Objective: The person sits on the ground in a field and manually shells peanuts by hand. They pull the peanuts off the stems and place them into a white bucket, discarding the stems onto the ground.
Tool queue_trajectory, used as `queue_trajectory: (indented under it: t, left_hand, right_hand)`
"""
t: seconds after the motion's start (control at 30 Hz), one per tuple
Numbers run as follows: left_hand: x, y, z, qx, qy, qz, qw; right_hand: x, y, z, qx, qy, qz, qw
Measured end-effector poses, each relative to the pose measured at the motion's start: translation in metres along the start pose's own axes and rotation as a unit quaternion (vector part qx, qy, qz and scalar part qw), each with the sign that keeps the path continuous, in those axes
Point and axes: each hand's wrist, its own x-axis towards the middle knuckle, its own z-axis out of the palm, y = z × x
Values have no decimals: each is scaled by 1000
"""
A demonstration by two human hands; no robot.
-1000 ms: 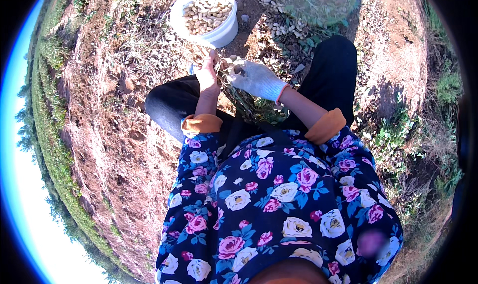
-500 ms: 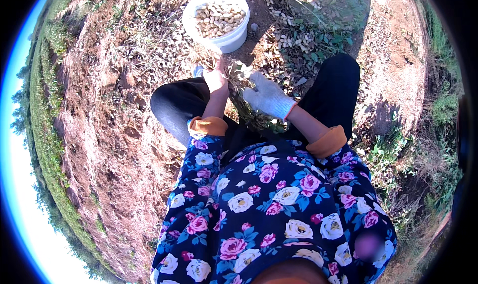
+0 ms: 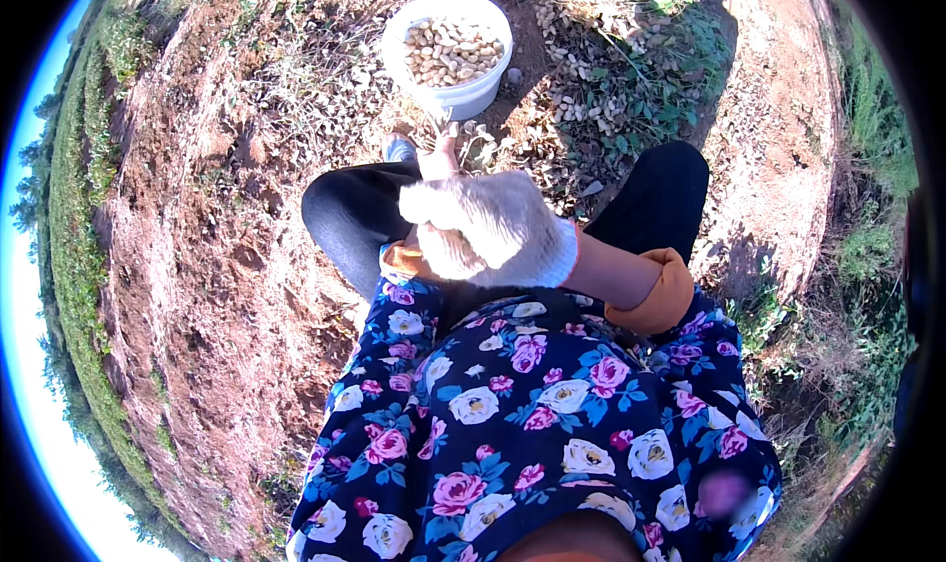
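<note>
My bare left hand [image 3: 440,160] is closed around the dry, stringy roots of a peanut plant [image 3: 434,129], just in front of a white bucket [image 3: 463,99]. My right hand [image 3: 493,229], in a white knitted glove, is raised nearer to me and hides my left wrist and part of the forearm. Its fingers are curled in, and whatever they may hold is hidden. Light-coloured peanuts in their shells [image 3: 451,52] fill much of the bucket. The rest of the plant, below my left hand, is covered by the glove.
Beyond my right knee [image 3: 662,193] lies a heap of pulled peanut plants [image 3: 641,79] with green leaves and pods. Dry reddish soil [image 3: 207,296] with scattered litter stretches to the left. Weeds [image 3: 857,335] grow along the right side.
My gloved right hand has come up and left, from beside my left hand to over its wrist, and its fingers have curled. The bucket appears slightly lower and further right in view.
</note>
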Motion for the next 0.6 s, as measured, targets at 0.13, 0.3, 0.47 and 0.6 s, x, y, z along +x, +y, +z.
queue_trajectory:
  t: [0.13, 0.3, 0.47, 0.6]
  left_hand:
    - [30, -11, -61, -99, -150, -82, 980]
    - [-32, 39, 14, -96, -231, -85, 964]
    - [-15, 19, -7, -52, -163, -63, 983]
    - [-11, 20, 1, -46, -171, -95, 980]
  right_hand:
    - [57, 69, -36, -402, 7, -67, 913]
    - [-19, 170, -28, -121, -159, 269, 942]
    - [-52, 139, 11, 245, -30, 355, 902]
    - [-57, 141, 40, 332, 73, 349, 873]
